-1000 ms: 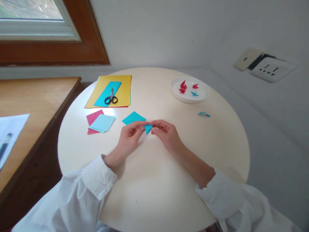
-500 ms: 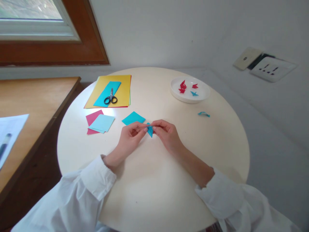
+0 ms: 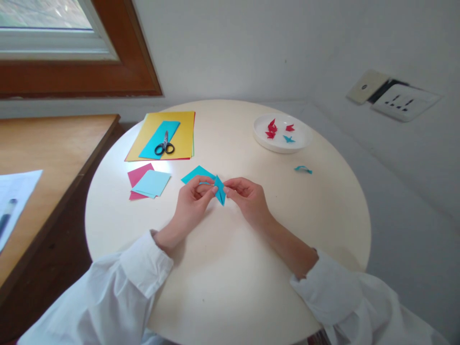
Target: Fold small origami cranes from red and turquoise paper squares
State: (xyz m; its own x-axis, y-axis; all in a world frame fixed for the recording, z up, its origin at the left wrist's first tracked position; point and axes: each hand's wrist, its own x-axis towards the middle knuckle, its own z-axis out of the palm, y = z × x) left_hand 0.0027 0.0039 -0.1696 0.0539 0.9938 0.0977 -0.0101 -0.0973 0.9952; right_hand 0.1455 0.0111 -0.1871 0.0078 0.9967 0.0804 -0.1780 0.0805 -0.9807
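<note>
A small folded piece of turquoise paper [image 3: 219,190] is pinched between my two hands above the round cream table [image 3: 230,268]. My left hand [image 3: 192,203] grips its left side with curled fingers. My right hand [image 3: 247,199] pinches its right side with thumb and forefinger. The folded piece stands upright as a narrow pointed shape. Just behind my left hand, a flat turquoise square [image 3: 196,173] lies on the table.
Scissors [image 3: 164,146] rest on a turquoise sheet atop yellow paper [image 3: 181,136] at the back left. Pink and light blue sheets [image 3: 151,183] lie nearby. A white plate [image 3: 300,141] holds small red and blue folded figures. A turquoise scrap [image 3: 303,169] lies at the right. A wooden desk [image 3: 43,153] stands left.
The folded turquoise piece has turned from a flat downward triangle into an upright narrow shape. My fingers have shifted slightly around it; both hands stay in place.
</note>
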